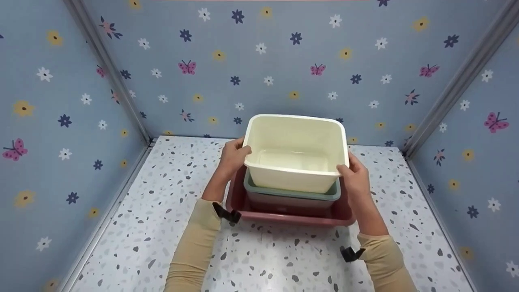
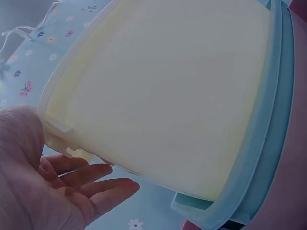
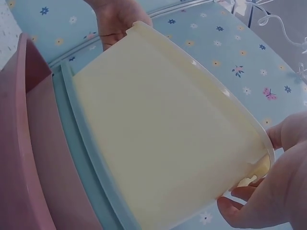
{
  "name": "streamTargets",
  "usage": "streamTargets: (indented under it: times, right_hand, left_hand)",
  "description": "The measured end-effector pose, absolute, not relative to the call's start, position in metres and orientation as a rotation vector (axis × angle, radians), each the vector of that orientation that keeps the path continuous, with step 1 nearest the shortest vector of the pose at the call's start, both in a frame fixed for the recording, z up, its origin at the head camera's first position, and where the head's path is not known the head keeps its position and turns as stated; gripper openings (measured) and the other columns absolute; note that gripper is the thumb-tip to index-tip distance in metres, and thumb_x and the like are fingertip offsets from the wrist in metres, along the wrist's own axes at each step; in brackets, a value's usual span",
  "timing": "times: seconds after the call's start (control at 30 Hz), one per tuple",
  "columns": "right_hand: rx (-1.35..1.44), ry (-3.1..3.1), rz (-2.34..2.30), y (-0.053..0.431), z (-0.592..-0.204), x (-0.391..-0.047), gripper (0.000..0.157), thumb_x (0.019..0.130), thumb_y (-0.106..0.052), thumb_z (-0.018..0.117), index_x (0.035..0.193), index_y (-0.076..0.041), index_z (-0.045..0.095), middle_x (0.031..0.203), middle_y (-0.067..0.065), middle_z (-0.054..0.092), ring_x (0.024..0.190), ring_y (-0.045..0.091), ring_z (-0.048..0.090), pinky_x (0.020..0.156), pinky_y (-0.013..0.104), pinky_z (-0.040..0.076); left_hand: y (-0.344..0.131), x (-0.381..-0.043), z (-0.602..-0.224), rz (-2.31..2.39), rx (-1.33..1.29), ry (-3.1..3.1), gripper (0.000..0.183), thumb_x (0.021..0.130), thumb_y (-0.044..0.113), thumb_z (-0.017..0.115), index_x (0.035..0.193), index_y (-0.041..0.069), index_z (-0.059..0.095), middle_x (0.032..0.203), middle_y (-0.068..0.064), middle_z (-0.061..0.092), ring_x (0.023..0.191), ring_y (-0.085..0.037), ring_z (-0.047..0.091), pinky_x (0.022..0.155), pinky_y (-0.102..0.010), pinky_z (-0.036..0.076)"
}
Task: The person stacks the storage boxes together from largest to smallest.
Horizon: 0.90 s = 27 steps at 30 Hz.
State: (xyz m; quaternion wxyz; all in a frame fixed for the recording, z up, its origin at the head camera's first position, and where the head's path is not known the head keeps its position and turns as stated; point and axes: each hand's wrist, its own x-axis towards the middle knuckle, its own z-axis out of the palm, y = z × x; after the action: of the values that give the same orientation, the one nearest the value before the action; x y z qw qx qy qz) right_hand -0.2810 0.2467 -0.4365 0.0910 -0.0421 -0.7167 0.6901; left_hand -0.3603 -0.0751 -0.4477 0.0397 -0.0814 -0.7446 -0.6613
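A cream plastic bin is held at its two ends, its lower part inside a blue-green bin. That one stands in a larger dark pink bin. My left hand grips the cream bin's left end, thumb over the rim and fingers beneath it. At the opposite end my right hand pinches the rim in the same way. In the left wrist view, the left fingers lie under the rim near a handle cutout. The right wrist view shows the right hand at the matching cutout.
The bins stand on a white speckled tabletop. Behind it rises a blue flowered wall panel, with further panels at left and right. Grey metal posts mark the corners. A black strap is on the left sleeve.
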Motion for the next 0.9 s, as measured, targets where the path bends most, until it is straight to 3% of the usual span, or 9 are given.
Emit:
streamTargets:
  times: [0.17,0.4,0.63,0.9]
  right_hand:
    - [-0.166,-2.157,2.033,0.249,-0.439,-0.281,0.060,0.094,-0.002,0.048,0.151,-0.005,0.030,0.153,0.012,0.034,0.138,0.024,0.035,0.108,0.036,0.033]
    - [-0.186,-2.195,2.006,0.252,-0.445,-0.282,0.060,0.094,-0.004,0.048,0.151,-0.006,0.032,0.153,0.012,0.035,0.137,0.024,0.036,0.108,0.036,0.033]
    - [-0.248,-2.259,1.974,0.254,-0.453,-0.284,0.061,0.094,-0.005,0.047,0.152,-0.007,0.030,0.153,0.011,0.033,0.138,0.023,0.034,0.109,0.036,0.032]
    - [-0.293,-2.298,1.962,0.255,-0.463,-0.285,0.063,0.091,-0.004,0.048,0.152,-0.006,0.031,0.153,0.014,0.034,0.138,0.027,0.035,0.108,0.038,0.032]
  left_hand:
    - [-0.073,-0.361,-0.450,-2.030,-0.200,-2.310,0.055,0.085,0.006,0.053,0.140,0.005,0.051,0.133,-0.020,0.056,0.106,-0.029,0.060,0.089,-0.052,0.048]
    - [-0.070,-0.363,-0.454,-2.021,-0.167,-2.339,0.056,0.085,0.008,0.054,0.141,0.006,0.049,0.136,-0.018,0.054,0.118,-0.028,0.057,0.090,-0.048,0.048]
    - [-0.069,-0.363,-0.461,-1.890,-0.137,-2.437,0.056,0.086,0.012,0.054,0.142,0.009,0.049,0.134,-0.015,0.056,0.105,-0.021,0.062,0.080,-0.034,0.052]
    - [-0.069,-0.364,-0.470,-1.861,-0.135,-2.454,0.057,0.082,0.010,0.055,0.140,0.014,0.054,0.128,-0.015,0.061,0.103,-0.020,0.062,0.080,-0.034,0.051]
